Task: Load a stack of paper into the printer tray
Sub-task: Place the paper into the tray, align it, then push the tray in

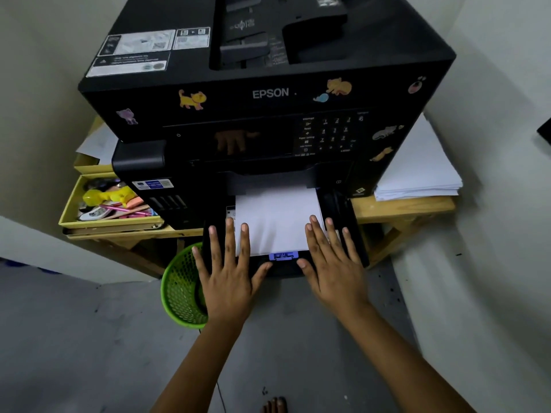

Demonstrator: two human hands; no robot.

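A black Epson printer (268,93) with cat stickers stands on a wooden table. Its paper tray (347,210) is pulled out toward me at the front. A white stack of paper (275,217) lies flat in the tray, against a blue paper guide (283,255) at the near edge. My left hand (229,272) rests flat with fingers spread on the tray's left side and the paper's left edge. Flat and spread as well, my right hand (331,263) covers the paper's right edge and the tray's right side. Neither hand grips anything.
A yellow box (71,213) of pens and small items sits left of the printer. More white paper (417,174) is piled on the table at the right. A green mesh basket (180,290) stands on the floor under the tray's left side. Walls close in on both sides.
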